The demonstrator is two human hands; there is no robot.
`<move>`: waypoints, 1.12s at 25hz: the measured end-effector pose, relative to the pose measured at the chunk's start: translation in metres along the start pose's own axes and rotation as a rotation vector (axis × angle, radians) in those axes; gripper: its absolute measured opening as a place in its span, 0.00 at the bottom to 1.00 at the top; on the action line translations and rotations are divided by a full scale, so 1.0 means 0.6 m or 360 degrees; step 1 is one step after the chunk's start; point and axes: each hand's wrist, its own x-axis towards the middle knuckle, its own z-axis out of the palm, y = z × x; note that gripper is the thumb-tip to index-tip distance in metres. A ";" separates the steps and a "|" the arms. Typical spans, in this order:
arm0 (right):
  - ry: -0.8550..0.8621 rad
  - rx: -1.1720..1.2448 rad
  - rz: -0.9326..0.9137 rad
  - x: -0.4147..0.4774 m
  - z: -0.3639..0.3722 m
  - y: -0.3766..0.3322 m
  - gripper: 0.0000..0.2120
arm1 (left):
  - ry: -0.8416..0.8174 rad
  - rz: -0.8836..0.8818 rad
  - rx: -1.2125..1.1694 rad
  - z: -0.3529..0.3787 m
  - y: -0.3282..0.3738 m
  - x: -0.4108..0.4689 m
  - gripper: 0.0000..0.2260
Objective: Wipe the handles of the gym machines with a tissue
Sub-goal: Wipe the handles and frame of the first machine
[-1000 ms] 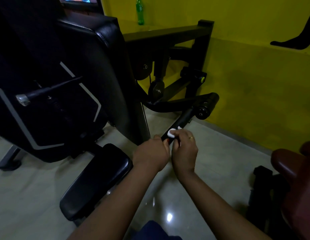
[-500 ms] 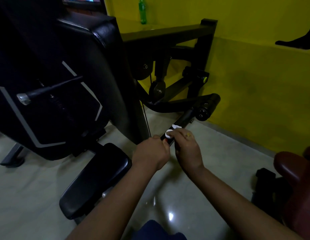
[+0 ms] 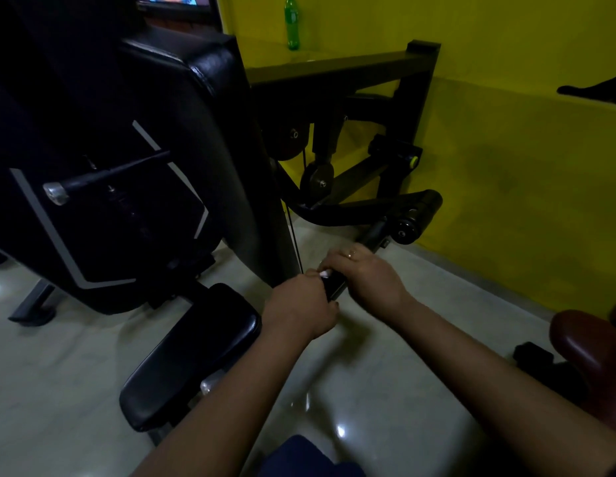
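A black machine handle (image 3: 371,237) slants from a padded roller (image 3: 416,215) down toward me. My left hand (image 3: 299,302) grips its near end. My right hand (image 3: 365,275) curls over the handle just above, holding a white tissue (image 3: 324,273) against it. Only a small bit of tissue shows between the two hands. A ring sits on a finger of the right hand.
The gym machine's black backrest (image 3: 182,139) and seat pad (image 3: 193,352) stand to the left. A yellow wall (image 3: 523,160) closes the right side. A green bottle (image 3: 292,24) stands on a ledge at the back. A brown padded seat (image 3: 588,342) sits at right.
My right hand has slid along the handle with the tissue, from the tip upward and then over the bar, so less tissue shows. The left hand keeps its grip.
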 end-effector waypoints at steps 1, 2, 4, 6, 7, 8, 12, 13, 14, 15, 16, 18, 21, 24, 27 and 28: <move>-0.0117 -0.0074 0.0055 0.016 -0.009 0.020 0.11 | -0.0004 -0.0013 0.0004 0.000 0.000 0.000 0.19; -0.0249 -0.0209 0.0159 0.037 -0.019 0.039 0.10 | -0.0010 -0.0027 0.0000 0.001 0.000 0.000 0.19; -0.0565 -0.0494 0.0326 0.087 -0.029 0.063 0.09 | -0.0019 -0.0045 -0.0019 0.002 0.001 0.001 0.20; -0.0903 -0.0671 0.0256 0.128 -0.029 0.040 0.10 | -0.0032 -0.0052 -0.0009 0.003 0.000 0.001 0.20; -0.1000 -0.0644 0.0170 0.140 -0.027 0.020 0.11 | -0.0036 -0.0048 0.0008 0.003 0.000 0.001 0.20; -0.1052 -0.0578 0.0073 0.142 -0.026 0.001 0.12 | -0.0038 -0.0041 0.0029 0.003 -0.001 0.001 0.20; -0.0765 -0.0366 -0.0091 0.097 -0.019 0.012 0.12 | -0.0010 -0.0019 0.0027 0.002 -0.001 -0.001 0.21; -0.0525 -0.0302 0.0023 0.083 -0.013 0.034 0.12 | 0.0001 -0.0004 0.0022 0.001 -0.001 -0.002 0.21; -0.0212 -0.0210 0.0178 0.065 -0.004 0.054 0.11 | 0.0016 0.0005 -0.0013 0.002 -0.002 -0.003 0.21; 0.0125 -0.0111 0.0316 0.043 0.007 0.062 0.11 | 0.0031 0.0003 -0.0081 0.002 -0.003 -0.004 0.20; 0.0430 0.0013 0.0437 0.019 0.025 0.055 0.13 | 0.0030 -0.0005 -0.0165 0.001 -0.004 -0.002 0.20; 0.0847 0.0304 0.0678 -0.022 0.062 -0.005 0.16 | -0.0035 0.0004 -0.0272 0.003 -0.006 0.003 0.19; 0.1195 0.0724 0.0961 -0.046 0.089 -0.087 0.16 | -0.0071 -0.0044 -0.0305 0.003 -0.007 0.012 0.17; 0.1329 0.0963 0.1505 -0.009 0.075 -0.067 0.13 | -0.0038 -0.0096 -0.0473 0.006 -0.008 0.010 0.13; 0.1383 0.1395 0.2138 0.024 0.081 -0.050 0.06 | 0.0010 -0.0139 -0.0507 0.010 -0.008 0.005 0.13; 0.1430 0.1702 0.2213 0.026 0.089 -0.063 0.05 | 0.0028 -0.0161 -0.0518 0.010 -0.008 0.004 0.14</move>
